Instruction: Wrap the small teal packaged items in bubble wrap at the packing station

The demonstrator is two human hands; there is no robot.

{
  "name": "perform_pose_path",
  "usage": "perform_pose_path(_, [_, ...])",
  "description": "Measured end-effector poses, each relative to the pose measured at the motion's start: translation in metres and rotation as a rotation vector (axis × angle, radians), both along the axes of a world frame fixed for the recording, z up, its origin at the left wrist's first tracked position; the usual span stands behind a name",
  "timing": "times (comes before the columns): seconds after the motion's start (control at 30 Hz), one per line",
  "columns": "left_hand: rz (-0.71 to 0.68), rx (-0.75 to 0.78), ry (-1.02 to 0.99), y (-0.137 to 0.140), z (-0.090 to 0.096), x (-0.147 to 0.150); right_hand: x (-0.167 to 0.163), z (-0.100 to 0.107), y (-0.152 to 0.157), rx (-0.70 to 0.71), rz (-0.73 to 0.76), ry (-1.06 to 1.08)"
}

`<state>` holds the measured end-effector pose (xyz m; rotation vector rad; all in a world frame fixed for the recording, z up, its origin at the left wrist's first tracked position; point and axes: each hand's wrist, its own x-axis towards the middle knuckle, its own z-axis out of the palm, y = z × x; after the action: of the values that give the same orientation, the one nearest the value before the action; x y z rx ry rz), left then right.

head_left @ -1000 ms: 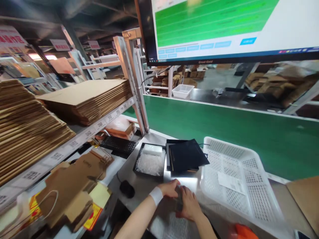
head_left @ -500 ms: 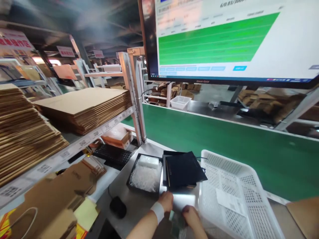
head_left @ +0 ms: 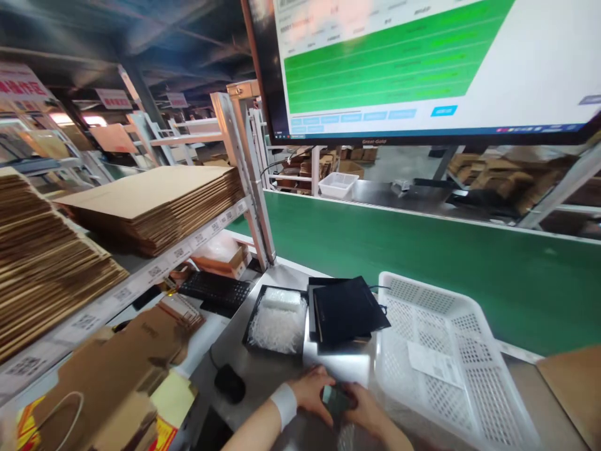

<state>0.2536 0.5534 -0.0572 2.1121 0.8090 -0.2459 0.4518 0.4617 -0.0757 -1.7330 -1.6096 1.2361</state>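
At the bottom of the head view, my left hand (head_left: pixel 310 391), a white band on its wrist, and my right hand (head_left: pixel 367 410) close together on a small dark flat item (head_left: pixel 333 398) over the steel worktop (head_left: pixel 263 369). Crinkled clear wrap (head_left: pixel 348 437) lies just below them. Right behind the hands sit a black folded bag stack (head_left: pixel 347 311) and a black tray of white shredded filler (head_left: pixel 277 321). To the right, touching distance from my right hand, stands a white perforated crate (head_left: pixel 451 351) with a paper slip (head_left: pixel 434 364) inside.
A black mouse (head_left: pixel 230 383) and keyboard (head_left: pixel 215 290) lie left of the hands. Flat cardboard stacks (head_left: pixel 150 203) fill the left shelves; brown paper bags (head_left: pixel 117 369) lie below. A green conveyor belt (head_left: pixel 422 250) runs behind, under a large monitor (head_left: pixel 422 62).
The camera tilted up, then slightly back down. Both hands stayed together on the dark item, sliding a little nearer to me on the worktop.
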Motion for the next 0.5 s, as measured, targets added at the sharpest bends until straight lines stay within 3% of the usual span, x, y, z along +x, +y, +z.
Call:
perform_pose_path(0.27, [-0.01, 0.15, -0.039, -0.018, -0.019, -0.004, -0.017, 0.012, -0.019, 0.07, 0.007, -0.276])
perform_pose_path(0.5, [0.067, 0.322, -0.147, -0.085, -0.051, -0.047, -0.044, -0.009, -0.076, 0.147, 0.013, -0.482])
